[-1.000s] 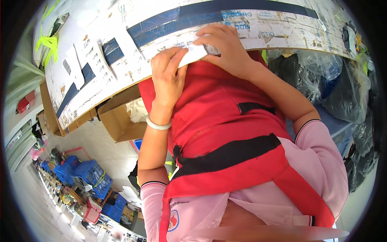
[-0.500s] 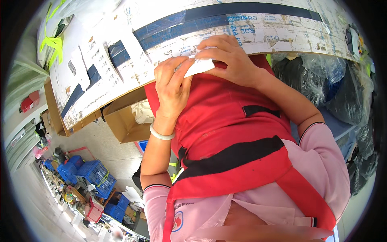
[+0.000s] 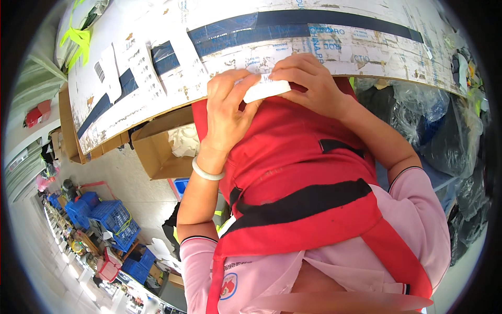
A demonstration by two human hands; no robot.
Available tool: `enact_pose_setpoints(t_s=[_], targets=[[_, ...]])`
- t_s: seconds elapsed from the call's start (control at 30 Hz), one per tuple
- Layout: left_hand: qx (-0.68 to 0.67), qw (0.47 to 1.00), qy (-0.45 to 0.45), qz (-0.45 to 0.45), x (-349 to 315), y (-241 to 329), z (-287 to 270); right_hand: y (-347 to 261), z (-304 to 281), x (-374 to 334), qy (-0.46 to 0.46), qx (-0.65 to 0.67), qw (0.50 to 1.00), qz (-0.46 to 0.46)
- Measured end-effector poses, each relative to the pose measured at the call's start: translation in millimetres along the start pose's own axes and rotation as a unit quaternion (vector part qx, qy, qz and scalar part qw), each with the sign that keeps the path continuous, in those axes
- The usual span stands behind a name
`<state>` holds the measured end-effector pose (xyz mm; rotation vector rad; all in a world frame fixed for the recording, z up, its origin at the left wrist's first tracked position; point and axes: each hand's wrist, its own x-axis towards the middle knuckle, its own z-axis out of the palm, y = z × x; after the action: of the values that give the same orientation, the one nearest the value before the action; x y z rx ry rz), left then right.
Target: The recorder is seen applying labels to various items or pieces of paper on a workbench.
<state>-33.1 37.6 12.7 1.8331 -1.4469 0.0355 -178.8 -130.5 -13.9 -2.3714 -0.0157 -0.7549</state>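
Note:
Between both hands, at the near edge of a cardboard-covered table, is a small white label strip with faint print. My left hand pinches its left end between thumb and fingers. At its right end, my right hand grips the strip with thumb below and fingers curled above. A pale bangle circles my left wrist. Behind the hands, the table's white surface carries dark blue tape. Strips of white labels lie to the left of my hands.
Under the table at the left stands an open cardboard box with white cloth inside. Blue plastic crates are on the floor farther left. Clear plastic bags of dark items are piled at the right. Neon yellow straps hang at the far left.
Both hands have shifted slightly right in view, still on the white strip. The strip is turned and shows more of its flat face. The whole view has moved a little.

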Motion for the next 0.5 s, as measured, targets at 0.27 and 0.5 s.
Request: enact_pose_setpoints(t_s=[0.27, 0.5], targets=[[-0.433, 0.828, -0.164, -0.315, -10.4, -8.6, -8.2, -7.7, -22.5, 21.2, -0.183, 0.406, 0.819, 0.361], [-0.689, 0.595, -0.174, -0.376, -22.5, -16.5, -2.8, -4.5, 6.0, -2.6, -0.120, 0.702, 0.580, 0.396]])
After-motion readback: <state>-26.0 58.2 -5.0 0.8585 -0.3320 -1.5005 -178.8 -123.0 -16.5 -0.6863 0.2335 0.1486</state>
